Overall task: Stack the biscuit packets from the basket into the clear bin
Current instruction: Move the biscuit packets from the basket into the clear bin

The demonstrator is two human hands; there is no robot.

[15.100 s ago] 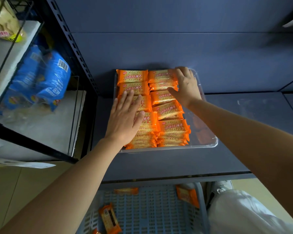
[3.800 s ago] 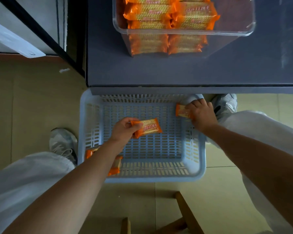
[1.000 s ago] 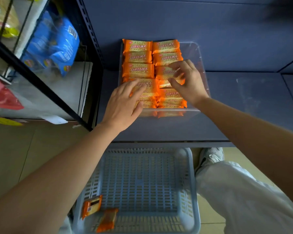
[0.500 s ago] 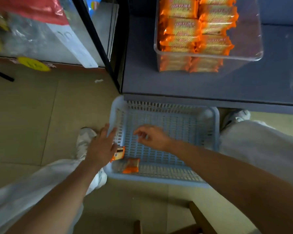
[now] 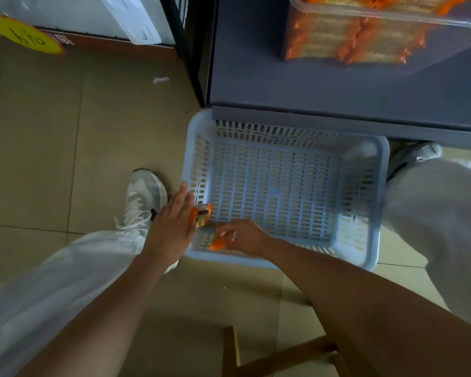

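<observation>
A pale blue slotted basket (image 5: 283, 186) stands on the floor under the grey table edge. Two orange biscuit packets lie in its near left corner. My left hand (image 5: 172, 227) reaches over the left rim with straight fingers, touching one packet (image 5: 202, 216). My right hand (image 5: 244, 235) has its fingers curled on the other packet (image 5: 217, 244) by the near wall. The clear bin (image 5: 378, 16) sits on the table at the top right, with several orange packets (image 5: 351, 39) stacked inside; most of it is cut off by the frame.
The grey table (image 5: 310, 85) overhangs the basket's far side. A black rack post (image 5: 186, 50) rises left of it. My shoes (image 5: 143, 197) flank the basket. A wooden stool (image 5: 256, 360) is near the bottom edge.
My right hand has moved left and nearer, from the basket's middle to the packet in the near left corner. My left hand stays at the left rim by the other packet.
</observation>
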